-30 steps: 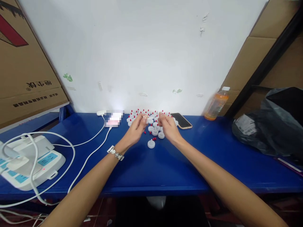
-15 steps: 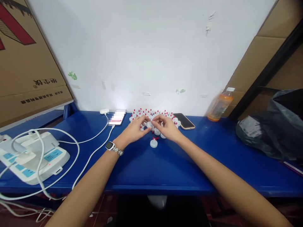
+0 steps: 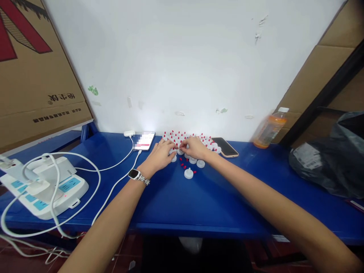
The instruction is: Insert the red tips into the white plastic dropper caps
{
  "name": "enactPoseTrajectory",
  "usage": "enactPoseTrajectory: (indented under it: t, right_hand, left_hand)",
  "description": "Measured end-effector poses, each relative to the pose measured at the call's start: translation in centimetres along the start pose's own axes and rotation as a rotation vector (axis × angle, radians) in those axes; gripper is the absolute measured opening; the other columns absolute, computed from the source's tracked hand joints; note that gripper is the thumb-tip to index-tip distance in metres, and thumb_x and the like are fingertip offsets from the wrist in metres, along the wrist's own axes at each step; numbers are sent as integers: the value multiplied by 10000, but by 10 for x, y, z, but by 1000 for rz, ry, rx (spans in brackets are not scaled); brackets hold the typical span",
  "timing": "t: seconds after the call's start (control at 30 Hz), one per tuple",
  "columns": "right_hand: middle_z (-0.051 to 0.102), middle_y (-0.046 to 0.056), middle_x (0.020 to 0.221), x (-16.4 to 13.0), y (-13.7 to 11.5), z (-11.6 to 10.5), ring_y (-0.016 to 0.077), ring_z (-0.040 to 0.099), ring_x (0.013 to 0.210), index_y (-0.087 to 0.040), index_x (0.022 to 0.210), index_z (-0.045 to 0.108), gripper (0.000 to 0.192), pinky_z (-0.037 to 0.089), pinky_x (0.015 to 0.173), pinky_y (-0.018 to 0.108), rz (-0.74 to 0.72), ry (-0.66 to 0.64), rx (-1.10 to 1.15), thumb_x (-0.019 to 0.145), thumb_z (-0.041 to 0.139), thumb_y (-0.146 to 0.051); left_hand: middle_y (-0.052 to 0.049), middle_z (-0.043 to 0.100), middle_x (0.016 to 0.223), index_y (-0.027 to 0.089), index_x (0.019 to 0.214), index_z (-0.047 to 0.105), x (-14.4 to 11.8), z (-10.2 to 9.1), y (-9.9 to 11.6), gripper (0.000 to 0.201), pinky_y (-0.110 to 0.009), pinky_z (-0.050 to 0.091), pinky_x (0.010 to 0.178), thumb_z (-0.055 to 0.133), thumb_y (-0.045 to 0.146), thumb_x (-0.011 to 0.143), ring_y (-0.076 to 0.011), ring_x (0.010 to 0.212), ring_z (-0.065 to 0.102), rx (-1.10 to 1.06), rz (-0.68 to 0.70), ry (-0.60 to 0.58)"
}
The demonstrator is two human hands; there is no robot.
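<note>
White round plastic caps with narrow spouts, many wearing small red tips [image 3: 179, 133], stand in a cluster at the back of the blue table. My left hand [image 3: 161, 154] is at the cluster's left front, thumb and fingers curled round a white cap [image 3: 173, 151]. Beside it, my right hand [image 3: 195, 148] reaches into the cluster with thumb and forefinger closed; whatever is between them is hidden. Several loose red tips [image 3: 182, 164] lie in front of the hands. Nearer me sits a white cap [image 3: 188, 174] with a bare spout, a red tip next to it.
A lit phone [image 3: 145, 140] on a cable lies left of the cluster, a dark phone [image 3: 225, 147] right of it. Farther right are an orange drink bottle [image 3: 270, 128] and a black plastic bag [image 3: 315, 155]. A power strip [image 3: 57, 193] with looping white cables occupies the left.
My hands have moved slightly apart from the white cap they met at, the right reaching farther into the cluster. Loose red tips now show between them. The view has shifted a little left.
</note>
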State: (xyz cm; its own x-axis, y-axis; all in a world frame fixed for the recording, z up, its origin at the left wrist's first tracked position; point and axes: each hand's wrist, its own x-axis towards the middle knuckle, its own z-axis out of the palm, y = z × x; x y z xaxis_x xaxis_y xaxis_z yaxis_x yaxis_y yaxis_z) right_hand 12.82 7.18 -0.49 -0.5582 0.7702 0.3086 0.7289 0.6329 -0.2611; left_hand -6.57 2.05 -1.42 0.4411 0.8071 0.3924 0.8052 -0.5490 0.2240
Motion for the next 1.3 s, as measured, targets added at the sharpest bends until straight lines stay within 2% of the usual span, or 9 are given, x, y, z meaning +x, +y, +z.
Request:
enactPoseTrajectory:
  t: [0.13, 0.3, 0.4, 0.53, 0.8, 0.93, 1.03, 1.17, 1.3]
  right_hand:
    - [738, 14, 796, 2, 0, -3, 168, 632, 771, -193, 836, 744, 156, 366, 837, 306, 12, -81, 14, 846, 592, -231]
    - [714, 16, 792, -6, 2, -8, 179, 619, 757, -189, 1029, 699, 257, 362, 845, 338, 89, 35, -6, 844, 619, -349]
    - [694, 18, 751, -12, 7, -10, 178, 605, 737, -177, 896, 697, 190, 353, 875, 367, 105, 41, -76, 819, 645, -343]
    - [688, 11, 715, -18, 13, -13, 140, 592, 687, -168, 760, 675, 115, 389, 782, 296, 81, 10, 104, 825, 628, -250]
    - [653, 23, 707, -38, -6, -14, 139, 561, 641, -159, 788, 620, 299, 418, 621, 260, 172, 314, 668, 838, 618, -453]
    - [531, -32, 614, -54, -13, -9, 122, 472, 574, -199, 751, 513, 365, 353, 564, 250, 205, 341, 584, 906, 512, -529]
    - [426, -45, 586, -59, -15, -9, 119, 409, 571, -209, 686, 432, 429, 309, 569, 258, 139, 325, 462, 966, 387, -531]
    - [390, -39, 583, -58, -20, -9, 125, 392, 565, -215, 669, 399, 494, 311, 569, 269, 142, 329, 573, 972, 287, -588]
    - [369, -36, 573, -57, -25, -11, 125, 369, 554, -223, 636, 356, 539, 309, 557, 275, 173, 337, 643, 940, 290, -663]
  left_hand:
    - [-72, 676, 1149, 226, 1180, 645, 0, 2, 3, 296, -446, 405, 934, 453, 283, 962, -275, 1079, 510, -19, -4, -33]
    - [-86, 672, 1149, 220, 1156, 648, 0, 4, 4, 283, -467, 402, 927, 460, 281, 954, -290, 1087, 511, -37, -2, -38]
    - [-86, 655, 1167, 222, 1136, 644, 1, 5, 2, 264, -453, 404, 936, 468, 289, 951, -281, 1102, 517, -42, 14, -7]
    - [-81, 642, 1155, 226, 1119, 636, 1, 4, 4, 254, -466, 404, 961, 479, 339, 955, -287, 1121, 517, -44, 25, 18]
    - [-85, 619, 1191, 225, 1264, 527, 1, 5, 25, 394, -442, 431, 995, 510, 467, 954, -259, 1112, 557, -222, 102, 123]
    - [-87, 621, 1139, 221, 1237, 535, 2, 8, 29, 354, -410, 459, 962, 483, 450, 973, -241, 1056, 574, -306, 138, 130]
    - [-92, 604, 1137, 214, 1295, 492, 2, 9, 33, 363, -397, 463, 953, 450, 411, 994, -224, 1020, 573, -327, 161, 142]
    - [-97, 578, 1132, 220, 1341, 440, 0, 7, 42, 371, -387, 458, 960, 428, 375, 1004, -224, 1039, 557, -317, 206, 180]
    - [-76, 574, 1008, 206, 1252, 477, 1, 4, 47, 323, -357, 470, 861, 421, 404, 1003, -218, 955, 559, -326, 188, 178]
